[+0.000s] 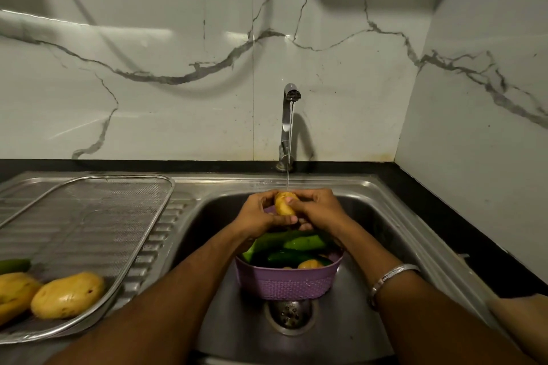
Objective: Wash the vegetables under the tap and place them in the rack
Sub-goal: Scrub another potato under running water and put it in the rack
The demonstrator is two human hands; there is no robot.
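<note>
Presently, item in hand: one potato point(284, 203), yellow-skinned, gripped between both hands over the sink point(385, 210), directly beneath the thin stream falling from the tap point(289, 115).

Left hand point(257, 214): fingers curled round the potato's left side, thumb at the lower end.
Right hand point(315, 208): fingers wrapped over the right side, thumb lying across the skin. A silver bangle point(391, 274) sits on that wrist.

Step judged in progress: washing, with both hands placed as for rubbing the potato under the water.

Stock awaiting wash: purple basket point(286, 283) standing in the sink basin just behind the drain point(290, 315), below the hands. Contents: several green vegetables point(299, 243), long and glossy, and at least one more potato point(310, 264) near the front rim. Exact count cannot be told.

Stock already racked: mesh rack point(98, 216) resting on the ribbed draining board to the left of the sink. It holds two potatoes point(67, 295) at its near end, lying beside each other, and the tip of a green vegetable point(14, 265) at the frame's left edge.

Progress, as judged: early to middle; the basket looks to hold more than the rack.

Next move calls for: a carry leftward over the sink's edge to the rack, setting the wet potato on bare mesh beyond the two there, with a firm grasp since the skin is likely slippery. Then a return to the basket.
</note>
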